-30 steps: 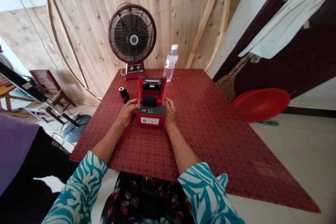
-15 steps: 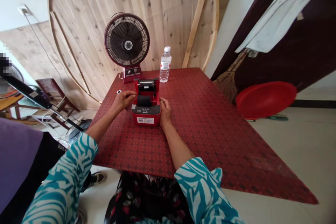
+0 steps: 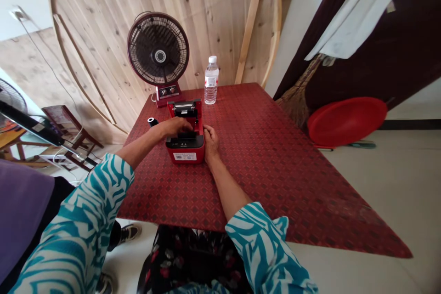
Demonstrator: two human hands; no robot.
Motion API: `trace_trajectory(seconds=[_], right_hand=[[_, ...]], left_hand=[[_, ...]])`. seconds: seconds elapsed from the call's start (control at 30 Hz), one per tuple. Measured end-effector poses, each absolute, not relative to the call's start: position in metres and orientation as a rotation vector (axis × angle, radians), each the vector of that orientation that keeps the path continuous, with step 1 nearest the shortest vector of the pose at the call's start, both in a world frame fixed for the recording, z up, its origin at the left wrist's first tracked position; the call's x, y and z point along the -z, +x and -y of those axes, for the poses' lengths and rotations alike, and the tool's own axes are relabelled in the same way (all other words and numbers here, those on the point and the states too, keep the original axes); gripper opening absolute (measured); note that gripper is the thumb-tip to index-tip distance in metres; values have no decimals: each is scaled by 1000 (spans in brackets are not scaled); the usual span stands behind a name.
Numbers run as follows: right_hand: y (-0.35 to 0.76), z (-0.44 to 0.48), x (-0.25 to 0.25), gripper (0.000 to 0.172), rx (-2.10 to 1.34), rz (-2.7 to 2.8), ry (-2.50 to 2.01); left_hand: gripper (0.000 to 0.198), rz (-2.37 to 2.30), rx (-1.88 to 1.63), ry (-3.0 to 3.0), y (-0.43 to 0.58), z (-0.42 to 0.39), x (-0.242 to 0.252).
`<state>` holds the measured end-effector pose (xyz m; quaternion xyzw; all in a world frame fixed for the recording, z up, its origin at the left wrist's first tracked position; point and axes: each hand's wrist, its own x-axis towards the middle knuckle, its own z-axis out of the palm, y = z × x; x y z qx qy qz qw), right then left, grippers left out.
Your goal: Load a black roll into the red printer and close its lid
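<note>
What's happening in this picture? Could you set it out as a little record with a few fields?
Left hand: over the open top of the small red printer
Right hand: against the printer's right side
Printer lid: raised at the back
Nearby: small black roll, left of the printer
Behind: water bottle and desk fan
Surface: red patterned tablecloth
Beyond the table: red plastic basin and broom

Left hand (image 3: 176, 127) over red printer (image 3: 184, 150) — right hand (image 3: 211, 142) touching.
</note>
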<state>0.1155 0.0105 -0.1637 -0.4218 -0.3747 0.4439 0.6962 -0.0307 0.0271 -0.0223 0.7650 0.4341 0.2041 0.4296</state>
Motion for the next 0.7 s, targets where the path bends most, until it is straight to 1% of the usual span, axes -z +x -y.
trace_trajectory(seconds=[0.1, 0.23, 0.33, 0.43, 0.57, 0.7], right_hand=[[115, -10, 161, 32, -991, 821, -945], [115, -11, 162, 31, -974, 828, -960], [116, -13, 166, 32, -979, 828, -953], [116, -13, 169, 33, -984, 831, -950], [116, -13, 171, 34, -986, 835, -941], [117, -14, 173, 33, -987, 835, -930]], left_hand=[[32, -1112, -334, 1868, -24, -40, 26], [38, -1137, -323, 1764, -24, -55, 37], [39, -1120, -316, 1684, -26, -63, 45], [35, -1125, -421, 1805, -27, -61, 45], [32, -1256, -723, 2182, -27, -36, 33], [40, -1295, -855, 2158, -36, -2, 11]])
